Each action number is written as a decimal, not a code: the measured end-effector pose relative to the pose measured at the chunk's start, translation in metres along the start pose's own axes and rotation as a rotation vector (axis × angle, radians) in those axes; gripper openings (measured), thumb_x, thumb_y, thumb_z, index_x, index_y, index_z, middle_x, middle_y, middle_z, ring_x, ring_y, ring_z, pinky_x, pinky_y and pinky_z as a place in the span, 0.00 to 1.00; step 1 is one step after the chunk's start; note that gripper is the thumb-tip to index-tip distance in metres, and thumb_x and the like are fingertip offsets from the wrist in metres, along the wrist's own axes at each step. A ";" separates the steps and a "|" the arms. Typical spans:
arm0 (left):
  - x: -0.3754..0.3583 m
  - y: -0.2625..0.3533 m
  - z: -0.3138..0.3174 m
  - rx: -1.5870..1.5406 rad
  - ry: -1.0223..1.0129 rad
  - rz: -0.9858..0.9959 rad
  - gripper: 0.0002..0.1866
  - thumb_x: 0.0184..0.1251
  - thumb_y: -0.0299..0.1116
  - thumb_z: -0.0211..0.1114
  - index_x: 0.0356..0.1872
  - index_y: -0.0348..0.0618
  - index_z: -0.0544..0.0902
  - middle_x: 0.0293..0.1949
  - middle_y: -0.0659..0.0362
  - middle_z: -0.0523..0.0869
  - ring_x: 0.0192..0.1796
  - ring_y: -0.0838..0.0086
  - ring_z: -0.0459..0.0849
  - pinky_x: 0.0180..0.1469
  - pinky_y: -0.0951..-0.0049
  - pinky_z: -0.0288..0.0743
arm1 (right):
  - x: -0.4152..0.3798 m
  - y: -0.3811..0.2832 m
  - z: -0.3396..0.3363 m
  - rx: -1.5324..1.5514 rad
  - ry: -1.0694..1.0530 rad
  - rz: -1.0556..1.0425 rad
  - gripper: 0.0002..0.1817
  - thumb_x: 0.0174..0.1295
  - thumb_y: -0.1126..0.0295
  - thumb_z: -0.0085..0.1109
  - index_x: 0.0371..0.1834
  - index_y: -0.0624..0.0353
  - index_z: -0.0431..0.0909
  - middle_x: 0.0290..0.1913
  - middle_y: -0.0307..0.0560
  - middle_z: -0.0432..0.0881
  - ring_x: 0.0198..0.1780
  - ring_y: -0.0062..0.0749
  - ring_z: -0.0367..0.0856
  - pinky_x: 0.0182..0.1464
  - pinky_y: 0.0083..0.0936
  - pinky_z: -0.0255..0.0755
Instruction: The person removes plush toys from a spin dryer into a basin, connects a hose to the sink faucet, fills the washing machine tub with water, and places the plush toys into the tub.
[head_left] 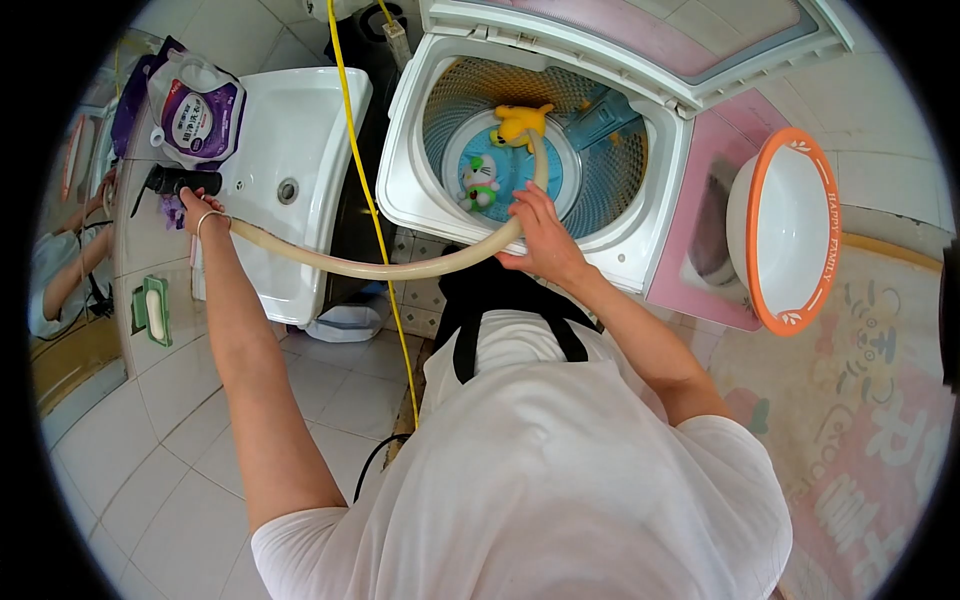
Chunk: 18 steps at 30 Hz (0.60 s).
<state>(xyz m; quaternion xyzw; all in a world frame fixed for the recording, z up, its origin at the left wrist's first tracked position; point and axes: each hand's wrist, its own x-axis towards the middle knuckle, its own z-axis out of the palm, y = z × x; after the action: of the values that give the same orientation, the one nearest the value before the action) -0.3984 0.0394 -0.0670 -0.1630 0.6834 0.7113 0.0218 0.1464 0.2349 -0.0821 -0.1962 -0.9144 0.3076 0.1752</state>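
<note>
A cream-coloured hose (380, 270) curves from the black tap (182, 181) over the sink and into the open washing machine (405, 170). My left hand (200, 208) is closed at the tap, around the hose's end; my wrist partly hides the join. At the machine's front rim, my right hand (543, 238) grips the hose with its fingers over it and thumb below. Inside the drum, the hose's other end hangs near a yellow plush toy (518, 126). Beside that lies a white and green plush toy (479, 182) on the blue drum bottom (515, 165).
A purple and white detergent bag (200, 115) stands on the white sink's (290, 110) left edge. Below it, a green dish holds soap (155, 315). A yellow cord (360, 165) runs between sink and machine. An orange-rimmed basin (790, 230) stands at right; the machine's lid (640, 40) is raised.
</note>
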 end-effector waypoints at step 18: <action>-0.004 0.002 0.000 0.018 -0.005 -0.031 0.18 0.60 0.49 0.61 0.21 0.45 0.76 0.13 0.64 0.70 0.12 0.79 0.66 0.13 0.78 0.56 | 0.000 0.000 0.000 -0.003 0.020 -0.010 0.37 0.37 0.65 0.76 0.50 0.66 0.65 0.59 0.60 0.63 0.69 0.63 0.54 0.67 0.46 0.59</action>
<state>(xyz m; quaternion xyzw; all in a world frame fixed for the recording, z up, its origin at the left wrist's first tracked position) -0.3954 0.0402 -0.0637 -0.1715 0.6873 0.7050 0.0359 0.1462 0.2349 -0.0823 -0.1947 -0.9141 0.3035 0.1855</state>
